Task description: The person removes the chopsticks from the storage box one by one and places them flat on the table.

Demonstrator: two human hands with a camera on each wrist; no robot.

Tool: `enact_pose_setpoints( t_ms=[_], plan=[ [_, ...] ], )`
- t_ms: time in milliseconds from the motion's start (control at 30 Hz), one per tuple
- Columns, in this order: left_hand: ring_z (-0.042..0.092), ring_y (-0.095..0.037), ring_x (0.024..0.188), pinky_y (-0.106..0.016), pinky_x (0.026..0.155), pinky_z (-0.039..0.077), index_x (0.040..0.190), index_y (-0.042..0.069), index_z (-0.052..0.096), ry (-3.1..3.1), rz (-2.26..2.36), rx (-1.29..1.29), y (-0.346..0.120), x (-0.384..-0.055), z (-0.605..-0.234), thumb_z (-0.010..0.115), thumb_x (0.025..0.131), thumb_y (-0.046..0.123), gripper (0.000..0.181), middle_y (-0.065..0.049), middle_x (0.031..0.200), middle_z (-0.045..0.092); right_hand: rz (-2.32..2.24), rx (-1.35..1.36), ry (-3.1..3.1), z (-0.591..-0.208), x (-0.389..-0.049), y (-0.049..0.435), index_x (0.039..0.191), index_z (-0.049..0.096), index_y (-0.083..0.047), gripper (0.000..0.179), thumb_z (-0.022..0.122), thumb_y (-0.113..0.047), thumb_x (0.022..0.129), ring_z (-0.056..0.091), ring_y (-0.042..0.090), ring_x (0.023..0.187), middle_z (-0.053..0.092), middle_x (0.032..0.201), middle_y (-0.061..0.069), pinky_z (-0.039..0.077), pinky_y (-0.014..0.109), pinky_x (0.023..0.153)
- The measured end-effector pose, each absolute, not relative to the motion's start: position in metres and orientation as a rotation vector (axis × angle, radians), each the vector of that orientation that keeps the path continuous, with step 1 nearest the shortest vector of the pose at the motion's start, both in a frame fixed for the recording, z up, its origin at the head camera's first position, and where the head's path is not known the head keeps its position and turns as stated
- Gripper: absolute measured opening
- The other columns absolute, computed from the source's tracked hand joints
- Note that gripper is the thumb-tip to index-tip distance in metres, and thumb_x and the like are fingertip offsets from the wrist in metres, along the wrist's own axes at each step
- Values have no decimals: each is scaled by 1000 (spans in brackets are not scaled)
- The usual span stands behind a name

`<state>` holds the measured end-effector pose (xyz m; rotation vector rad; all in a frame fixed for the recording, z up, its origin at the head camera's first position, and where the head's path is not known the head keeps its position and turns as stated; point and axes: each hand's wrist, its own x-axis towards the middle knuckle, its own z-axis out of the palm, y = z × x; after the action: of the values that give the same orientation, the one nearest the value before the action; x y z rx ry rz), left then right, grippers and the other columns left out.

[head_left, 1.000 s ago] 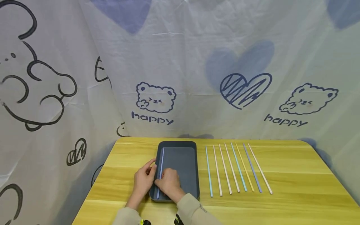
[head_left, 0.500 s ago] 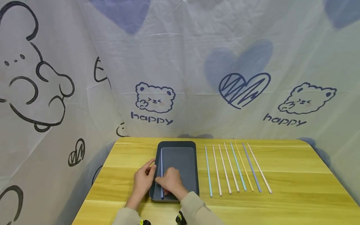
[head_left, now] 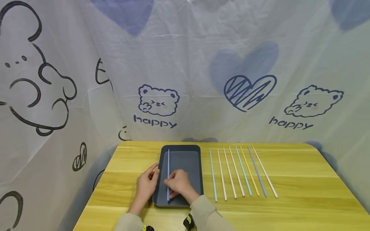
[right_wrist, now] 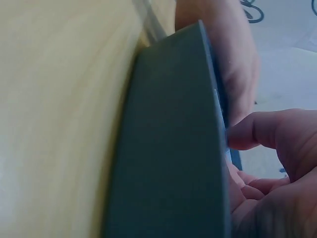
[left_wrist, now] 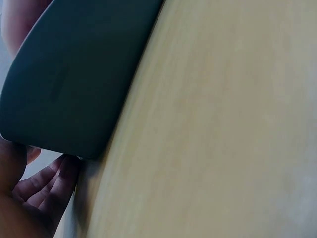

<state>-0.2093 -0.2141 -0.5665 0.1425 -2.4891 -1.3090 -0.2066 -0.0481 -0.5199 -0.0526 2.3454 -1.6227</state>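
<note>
In the head view, my right hand point(head_left: 178, 183) pinches a purple-blue chopstick point(head_left: 169, 163) between thumb and fingers. The chopstick points away from me over the left part of a dark grey rectangular tray point(head_left: 185, 148); whether it touches the tray floor, I cannot tell. My left hand point(head_left: 145, 186) rests against the tray's left side, thumb and forefinger at the rim. The left wrist view has this hand's fingers point(left_wrist: 62, 183) touching the outer wall of the tray point(left_wrist: 79, 74). In the right wrist view, the tray wall point(right_wrist: 168, 139) hides the chopstick and some fingertips of the right hand point(right_wrist: 282, 168).
Right of the tray, several chopsticks lie side by side on the wooden table point(head_left: 306, 179), among them a light blue one point(head_left: 213, 176), a yellow one point(head_left: 250, 171) and a purple one point(head_left: 258, 171). A printed cloth point(head_left: 196, 112) hangs behind the table.
The right hand has moved a little right with the chopstick, away from the tray's left wall. Its ends now appear slightly farther from me. The left hand has stayed at the tray's side.
</note>
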Motion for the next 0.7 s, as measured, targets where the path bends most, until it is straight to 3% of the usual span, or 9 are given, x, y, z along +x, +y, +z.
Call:
enact_pose_setpoints(
  t_ms=[400,700],
  plan=[
    [52,-6,60,-23,56,45,138,20,71,-2493,-1313,147,-213,-208,-568,68,105,22,34,-5,82,74,-1696,-7,2374,-500,-213,-19,101,64,0,18,70,-8,86,59,15,43,64,66,9,61,46,51],
    [52,-6,60,-23,57,44,137,19,72,-2483,-1309,152,-213,-208,-567,69,104,20,34,-5,80,72,-1743,9,2375,-496,-221,10,115,63,3,29,67,-8,88,58,14,45,65,67,6,60,42,49]
  ],
)
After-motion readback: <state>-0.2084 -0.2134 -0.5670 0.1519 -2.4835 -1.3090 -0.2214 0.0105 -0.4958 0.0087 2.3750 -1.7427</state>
